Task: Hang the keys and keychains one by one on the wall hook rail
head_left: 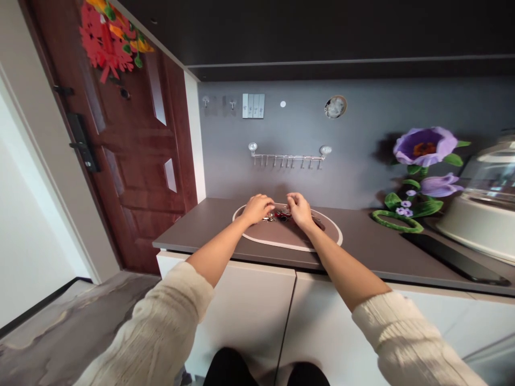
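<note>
My left hand (pixel 257 209) is over the left part of an oval brown mat (pixel 277 238) with a pale rim. Its fingers curl together beside a small cluster of shiny metal pieces (pixel 269 217), which look like keys. To the right, my right hand (pixel 299 210) is raised just above the mat with thumb and fingers pinched; what they hold is too small to name. Between the hands lies a small red and black item (pixel 283 216). A dark brown strip-like thing (pixel 318 222) rests on the mat, partly behind my right wrist.
A rail with several hooks (pixel 287 157) is mounted on the grey wall. Purple artificial flowers (pixel 424 150), a black phone-like slab (pixel 454 258) and a white appliance with a clear top (pixel 478 220) stand right. A dark cabinet (pixel 322 32) overhangs the counter (pixel 362 252).
</note>
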A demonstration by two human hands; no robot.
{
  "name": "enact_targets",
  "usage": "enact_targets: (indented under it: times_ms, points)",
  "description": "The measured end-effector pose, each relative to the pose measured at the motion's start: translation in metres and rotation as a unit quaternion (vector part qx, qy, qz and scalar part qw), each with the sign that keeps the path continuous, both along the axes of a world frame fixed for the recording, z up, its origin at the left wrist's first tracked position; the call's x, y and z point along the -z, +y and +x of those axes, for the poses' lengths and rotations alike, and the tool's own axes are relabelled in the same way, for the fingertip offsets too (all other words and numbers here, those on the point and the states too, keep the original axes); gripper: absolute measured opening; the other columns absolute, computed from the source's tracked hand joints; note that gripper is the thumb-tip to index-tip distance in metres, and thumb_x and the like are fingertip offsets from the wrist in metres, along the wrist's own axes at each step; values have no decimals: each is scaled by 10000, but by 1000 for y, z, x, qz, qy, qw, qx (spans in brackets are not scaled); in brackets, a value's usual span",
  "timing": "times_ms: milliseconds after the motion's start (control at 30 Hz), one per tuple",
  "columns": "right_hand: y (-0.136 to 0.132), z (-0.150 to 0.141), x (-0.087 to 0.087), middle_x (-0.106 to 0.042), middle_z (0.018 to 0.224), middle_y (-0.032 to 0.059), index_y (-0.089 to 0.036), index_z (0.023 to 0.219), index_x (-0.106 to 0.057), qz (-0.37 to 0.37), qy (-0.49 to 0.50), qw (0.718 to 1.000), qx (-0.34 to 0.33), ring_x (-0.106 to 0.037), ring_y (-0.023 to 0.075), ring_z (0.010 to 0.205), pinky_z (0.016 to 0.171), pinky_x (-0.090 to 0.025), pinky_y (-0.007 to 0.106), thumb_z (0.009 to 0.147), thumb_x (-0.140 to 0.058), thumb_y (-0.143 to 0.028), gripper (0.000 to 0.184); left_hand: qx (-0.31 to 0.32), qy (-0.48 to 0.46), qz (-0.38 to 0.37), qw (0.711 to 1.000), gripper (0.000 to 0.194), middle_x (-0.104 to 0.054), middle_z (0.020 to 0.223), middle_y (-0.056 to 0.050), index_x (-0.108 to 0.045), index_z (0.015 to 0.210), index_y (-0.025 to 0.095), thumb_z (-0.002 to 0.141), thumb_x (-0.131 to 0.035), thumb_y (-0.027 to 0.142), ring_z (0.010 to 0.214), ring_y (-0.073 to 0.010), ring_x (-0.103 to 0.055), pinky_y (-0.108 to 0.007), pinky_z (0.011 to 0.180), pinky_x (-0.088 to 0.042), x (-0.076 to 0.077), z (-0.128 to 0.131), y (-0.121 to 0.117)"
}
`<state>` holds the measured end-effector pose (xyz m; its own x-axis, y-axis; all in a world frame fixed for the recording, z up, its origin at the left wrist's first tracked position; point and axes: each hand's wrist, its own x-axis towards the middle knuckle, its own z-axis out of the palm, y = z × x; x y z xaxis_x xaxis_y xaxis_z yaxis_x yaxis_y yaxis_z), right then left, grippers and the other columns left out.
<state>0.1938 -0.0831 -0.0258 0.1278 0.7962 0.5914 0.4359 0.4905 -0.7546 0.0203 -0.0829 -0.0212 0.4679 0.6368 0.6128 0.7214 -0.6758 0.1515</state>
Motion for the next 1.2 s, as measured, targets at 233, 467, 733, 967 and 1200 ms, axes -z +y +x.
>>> enact_targets:
  times_ms: [233, 467, 733, 967, 1200]
  points:
    - [-1, 3, 5, -571, 621, 7, -195, 875, -565, 20, -127, 991, 43, -526, 143, 612, 694, -404, 286, 792, -423, -252, 175, 24, 102, -10, 994, 237, -625, 1001, -44, -624, 979, 239, 827, -462, 322, 975, -197, -503, -339, 870, -339, 10, -4, -6]
    - [3, 1, 7, -600, 675, 25, -198, 873, -586, 27, -171, 984, 44, -548, 151, 677, 745, -395, 284, 790, -449, -222, 163, 31, 136, -7, 990, 216, -633, 953, -45, -631, 949, 238, 834, -452, 276, 950, -191, -496, -331, 870, -311, 8, -4, -6]
    - [5, -1, 6, -609, 700, 41, -180, 906, -587, 8, -203, 978, 48, -552, 157, 682, 746, -394, 291, 803, -431, -214, 191, -8, 130, 7, 991, 277, -581, 990, -81, -584, 1045, 201, 873, -375, 261, 963, -195, -513, -333, 846, -349, 7, -4, -2]
    - [2, -4, 5, -598, 669, 25, -191, 864, -588, 18, -204, 978, 32, -544, 148, 669, 731, -395, 281, 783, -449, -207, 163, -27, 93, 35, 995, 289, -573, 1010, -85, -565, 1073, 191, 881, -358, 252, 980, -197, -513, -329, 849, -362, 6, -6, 3]
    - [-3, -7, 4, -608, 689, 12, -197, 831, -592, 22, -176, 984, -24, -530, 132, 652, 707, -408, 274, 743, -494, -210, 132, -50, 31, 59, 997, 305, -560, 1025, -83, -535, 1119, 181, 883, -352, 238, 973, -190, -505, -328, 857, -366, 2, -6, 0]
